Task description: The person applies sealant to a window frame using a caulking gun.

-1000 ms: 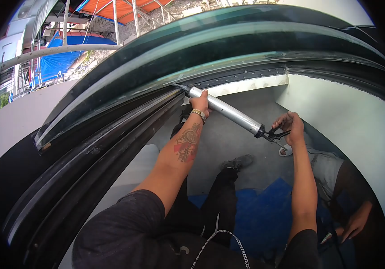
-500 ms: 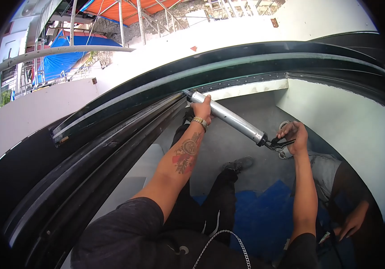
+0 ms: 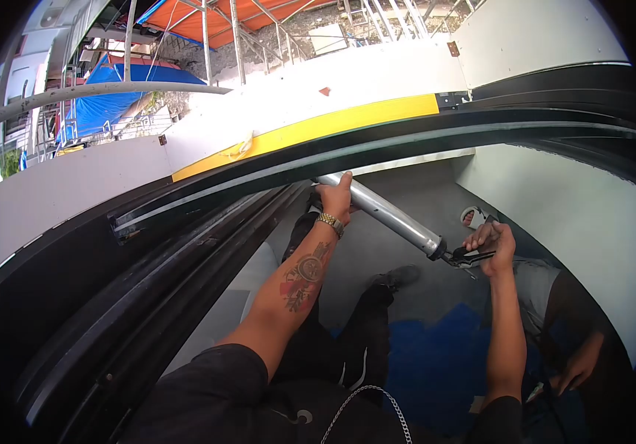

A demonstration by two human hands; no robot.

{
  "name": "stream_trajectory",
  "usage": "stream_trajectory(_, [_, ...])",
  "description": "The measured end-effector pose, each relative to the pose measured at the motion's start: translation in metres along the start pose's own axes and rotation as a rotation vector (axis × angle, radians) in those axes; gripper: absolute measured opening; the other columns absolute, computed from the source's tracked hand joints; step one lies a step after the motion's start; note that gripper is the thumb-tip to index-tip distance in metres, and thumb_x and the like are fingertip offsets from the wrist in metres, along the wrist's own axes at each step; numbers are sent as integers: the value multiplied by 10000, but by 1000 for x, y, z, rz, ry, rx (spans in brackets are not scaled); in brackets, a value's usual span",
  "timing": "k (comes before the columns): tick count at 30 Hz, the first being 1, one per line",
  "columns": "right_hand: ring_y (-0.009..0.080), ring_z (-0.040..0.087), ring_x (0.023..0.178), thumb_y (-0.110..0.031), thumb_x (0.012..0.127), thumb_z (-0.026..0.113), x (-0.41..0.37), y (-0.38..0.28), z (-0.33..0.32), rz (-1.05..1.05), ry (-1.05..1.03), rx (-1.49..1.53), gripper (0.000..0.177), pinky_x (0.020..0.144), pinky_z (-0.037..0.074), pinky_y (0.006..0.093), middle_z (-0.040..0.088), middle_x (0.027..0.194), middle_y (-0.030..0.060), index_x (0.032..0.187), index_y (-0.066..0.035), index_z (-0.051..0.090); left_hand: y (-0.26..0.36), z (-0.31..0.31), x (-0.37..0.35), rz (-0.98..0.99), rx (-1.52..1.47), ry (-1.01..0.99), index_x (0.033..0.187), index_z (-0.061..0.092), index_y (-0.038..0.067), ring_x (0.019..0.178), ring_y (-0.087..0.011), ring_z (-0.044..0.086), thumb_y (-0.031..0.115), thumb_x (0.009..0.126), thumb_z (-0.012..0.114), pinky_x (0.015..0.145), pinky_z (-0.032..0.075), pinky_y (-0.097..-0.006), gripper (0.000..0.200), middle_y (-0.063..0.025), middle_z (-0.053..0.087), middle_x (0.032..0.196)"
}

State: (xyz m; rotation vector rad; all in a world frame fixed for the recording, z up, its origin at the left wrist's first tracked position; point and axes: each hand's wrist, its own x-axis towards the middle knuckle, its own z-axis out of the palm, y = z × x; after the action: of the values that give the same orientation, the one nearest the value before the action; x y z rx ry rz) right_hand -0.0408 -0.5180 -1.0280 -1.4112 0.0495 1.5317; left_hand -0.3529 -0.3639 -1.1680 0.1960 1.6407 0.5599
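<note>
A caulking gun [image 3: 396, 216] with a long silver barrel slants across the middle of the view. My left hand [image 3: 335, 198] is wrapped round its front end, thumb on top. My right hand [image 3: 493, 248] holds the black handle and trigger [image 3: 473, 257] at the rear end, fingers curled over it. The gun's tip is hidden behind a dark window sash [image 3: 377, 146] with a pale greenish glass edge, which crosses the view just above my left hand.
Dark frame rails [image 3: 177, 274] run down the left. Beyond the sash are a yellow strip [image 3: 310, 131] and a white ledge [image 3: 273, 96]. Below right are a blue sheet [image 3: 436, 355] on the floor and another person's hand [image 3: 579, 364]. Scaffold poles [image 3: 236, 44] stand outside.
The sash sits lower in the view, and a yellow strip behind it has come into sight. Both hands and the gun appear slightly lower; the gun's tip is now covered.
</note>
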Motion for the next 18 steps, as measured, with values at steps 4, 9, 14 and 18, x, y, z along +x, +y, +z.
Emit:
stream_trajectory(4, [311,573,630,-377,965,386,-2,3,1,-44,15,-49,517,772,498,453,523,586,153,596,-36,508,-3,-2,2,50,26,-9,1456,88,-59,1140,-417,620,271,899,778,806,588,-685,947,-299,437,1354])
stream_trajectory(9, [304,568,619,-373,976,370,-5,5,1,-57,-27,-13,532,763,497,451,520,578,152,587,-38,509,-40,-15,46,152,86,30,1384,209,-65,1119,-384,630,295,874,808,808,606,-637,865,-268,471,1311])
stream_trajectory(14, [302,562,592,-366,984,347,-3,7,-2,-106,-66,-52,545,754,495,446,518,568,145,570,-44,495,-41,-18,42,223,78,10,1356,265,-32,1106,-352,628,305,868,821,796,618,-604,813,-228,491,1283])
stream_trajectory(18, [294,559,579,-364,984,343,-3,9,0,-124,-104,-70,544,748,496,443,522,570,139,562,-53,488,-37,-20,39,157,71,28,1357,264,-15,1094,-350,636,304,871,817,803,609,-617,802,-222,498,1274])
